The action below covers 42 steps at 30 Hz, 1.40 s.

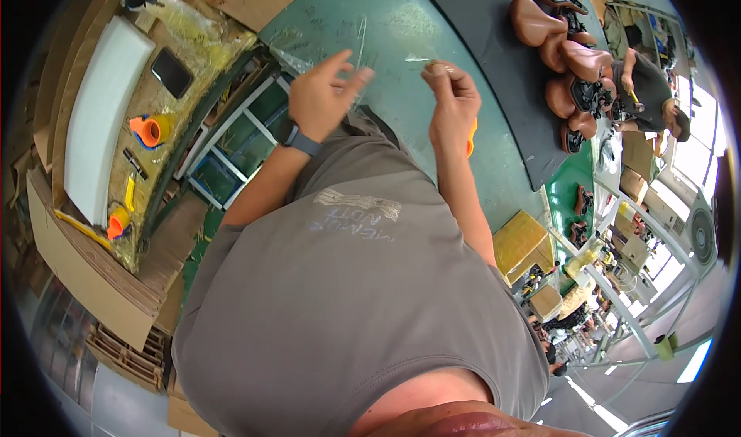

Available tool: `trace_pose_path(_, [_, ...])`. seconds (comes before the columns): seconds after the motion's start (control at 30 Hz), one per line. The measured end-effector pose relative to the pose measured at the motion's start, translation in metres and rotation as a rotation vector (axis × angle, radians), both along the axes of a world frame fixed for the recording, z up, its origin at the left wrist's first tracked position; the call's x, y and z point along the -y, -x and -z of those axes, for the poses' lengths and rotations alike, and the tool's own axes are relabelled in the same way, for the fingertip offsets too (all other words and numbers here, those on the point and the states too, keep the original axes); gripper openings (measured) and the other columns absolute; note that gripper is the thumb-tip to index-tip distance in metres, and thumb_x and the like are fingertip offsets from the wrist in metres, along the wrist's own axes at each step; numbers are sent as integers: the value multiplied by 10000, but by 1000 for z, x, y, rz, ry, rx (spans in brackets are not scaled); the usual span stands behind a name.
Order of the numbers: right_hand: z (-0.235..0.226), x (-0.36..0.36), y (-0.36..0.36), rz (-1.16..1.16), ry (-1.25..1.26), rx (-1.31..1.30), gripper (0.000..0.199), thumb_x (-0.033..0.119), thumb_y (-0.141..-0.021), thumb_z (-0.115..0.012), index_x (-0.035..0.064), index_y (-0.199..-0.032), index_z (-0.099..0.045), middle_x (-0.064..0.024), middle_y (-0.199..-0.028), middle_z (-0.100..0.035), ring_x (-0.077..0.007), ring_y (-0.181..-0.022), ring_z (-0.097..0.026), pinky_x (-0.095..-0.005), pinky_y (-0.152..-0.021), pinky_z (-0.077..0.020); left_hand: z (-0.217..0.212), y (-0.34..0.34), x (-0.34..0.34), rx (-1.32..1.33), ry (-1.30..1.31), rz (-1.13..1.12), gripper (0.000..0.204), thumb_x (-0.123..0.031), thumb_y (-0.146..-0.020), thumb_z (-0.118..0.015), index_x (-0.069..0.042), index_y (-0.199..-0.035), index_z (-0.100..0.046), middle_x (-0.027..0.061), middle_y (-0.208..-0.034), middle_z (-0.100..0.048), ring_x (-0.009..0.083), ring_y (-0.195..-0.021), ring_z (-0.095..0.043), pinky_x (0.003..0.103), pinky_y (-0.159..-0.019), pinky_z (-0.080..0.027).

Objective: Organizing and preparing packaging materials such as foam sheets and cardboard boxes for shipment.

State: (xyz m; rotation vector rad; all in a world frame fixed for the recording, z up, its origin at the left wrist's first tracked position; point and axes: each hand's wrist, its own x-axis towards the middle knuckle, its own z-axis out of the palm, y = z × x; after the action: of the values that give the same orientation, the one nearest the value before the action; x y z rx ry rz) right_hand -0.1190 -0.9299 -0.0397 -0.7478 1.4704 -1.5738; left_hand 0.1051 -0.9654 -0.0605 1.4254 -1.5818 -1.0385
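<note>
My left hand (320, 97), with a dark watch on its wrist, is raised over the green table (401, 20). Its thumb and forefinger are at the edge of a clear plastic film (359, 43) and seem to pinch it. My right hand (451, 101) is closed to the right of it, fingertips pinched together at the film's other side. An orange tool (471, 138) shows behind its palm, mostly hidden. My grey shirt fills the lower half of the view.
Brown bicycle saddles (552, 35) lie on a dark mat (494, 20) at the upper right, where another person (648, 89) works. On the left are orange tape rolls (152, 130), a black phone (171, 72), a white board (104, 113) and cardboard sheets. A yellow box (519, 240) stands at the right.
</note>
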Motion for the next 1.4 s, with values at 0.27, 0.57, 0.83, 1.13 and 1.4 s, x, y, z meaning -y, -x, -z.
trace_pose_path(0.27, [44, -52, 44, -81, -245, -512, 141, 113, -1007, -771, -22, -1029, -736, -154, -1296, -687, -165, -1070, -702, -323, -933, -607, 265, -45, -31, -277, -703, -289, 624, -510, -924, -824, 59, -1151, -709, 114, -963, -766, 211, -786, -741, 325, -694, -587])
trace_pose_path(0.57, [81, -105, 49, -271, -418, -578, 139, 115, -994, -778, -14, -1028, -736, -130, -1285, -691, -138, -987, -702, -277, -886, -583, 350, 37, -74, 211, -657, -687, 462, -385, -806, -912, -76, -1097, -732, 156, -1022, -754, 357, -967, -735, 442, -883, -588])
trace_pose_path(0.83, [112, -130, 78, -402, -436, -452, 143, 113, -990, -774, -13, -1039, -731, -132, -1292, -696, -168, -1026, -717, -319, -935, -595, 339, 22, -120, 162, -472, -692, 285, -249, -886, -836, -71, -1102, -786, 114, -1000, -803, 316, -910, -765, 434, -838, -595])
trace_pose_path(1.13, [123, -127, 109, -527, -335, -465, 169, 137, -990, -768, -20, -1029, -721, -148, -1276, -706, -190, -1036, -724, -330, -957, -591, 261, 64, -107, 521, 64, -217, 713, -131, -814, -806, -51, -1463, -522, 218, -1430, -576, 428, -1334, -557, 490, -1155, -454])
trace_pose_path(1.4, [128, -143, 142, -614, -289, -518, 177, 147, -992, -771, -19, -1008, -713, -151, -1263, -715, -174, -970, -695, -318, -864, -561, 388, 86, -133, -126, -372, -796, 724, -345, -908, -836, 34, -1442, -527, 142, -1242, -706, 344, -1166, -685, 418, -1054, -539])
